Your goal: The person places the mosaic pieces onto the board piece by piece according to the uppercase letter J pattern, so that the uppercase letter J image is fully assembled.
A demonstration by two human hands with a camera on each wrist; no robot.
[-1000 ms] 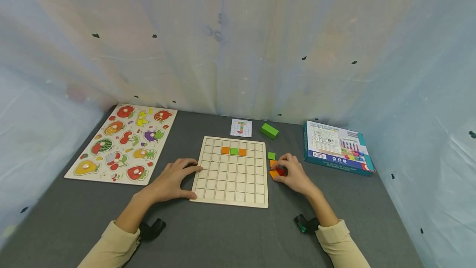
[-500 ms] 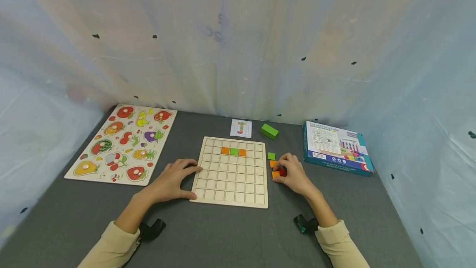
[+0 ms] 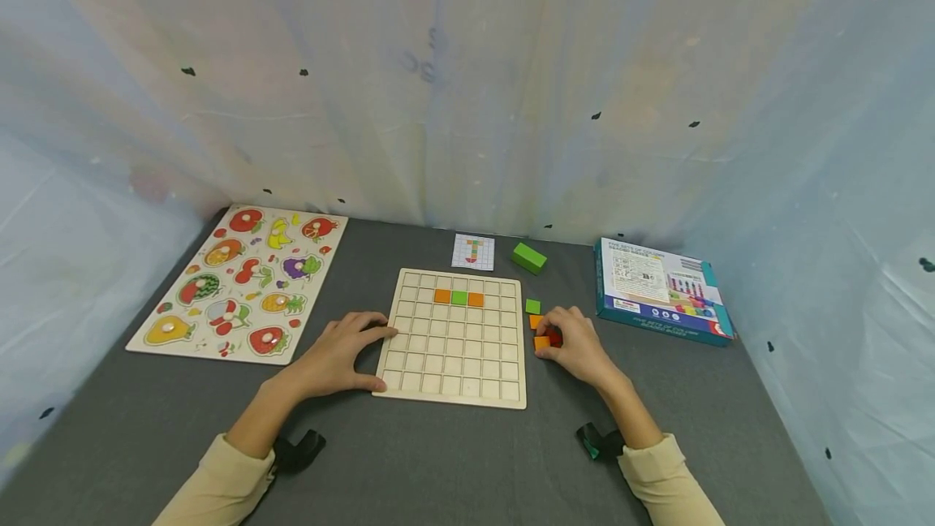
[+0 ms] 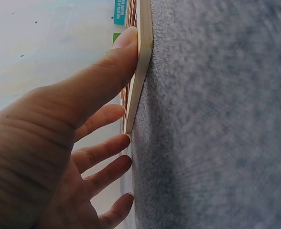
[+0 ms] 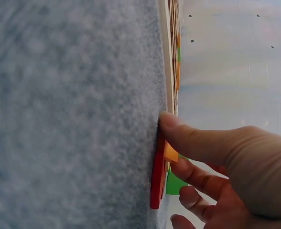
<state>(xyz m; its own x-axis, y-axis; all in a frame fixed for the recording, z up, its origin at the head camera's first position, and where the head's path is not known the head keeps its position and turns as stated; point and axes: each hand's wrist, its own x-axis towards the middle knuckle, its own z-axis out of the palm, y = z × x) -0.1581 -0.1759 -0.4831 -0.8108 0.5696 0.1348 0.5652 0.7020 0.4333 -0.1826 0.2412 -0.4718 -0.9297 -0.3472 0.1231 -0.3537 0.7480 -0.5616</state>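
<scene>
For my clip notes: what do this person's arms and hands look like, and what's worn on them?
The left hand and right hand show no gloves or rings. The left sleeve and right sleeve are pale beige. A black attachment sits by each wrist; the right attachment has a green patch.

The board [image 3: 445, 365] is pale tan, patterned in a square grid, its row of tiles [image 3: 458, 298] running orange, green, orange. The loose tiles [image 3: 542, 342] are green, orange and red (so is the J [image 3: 473, 253] on the white, gridded card [image 3: 486, 259]). The block [image 3: 529, 257] is bright green, the table [image 3: 453, 461] dark grey.
</scene>
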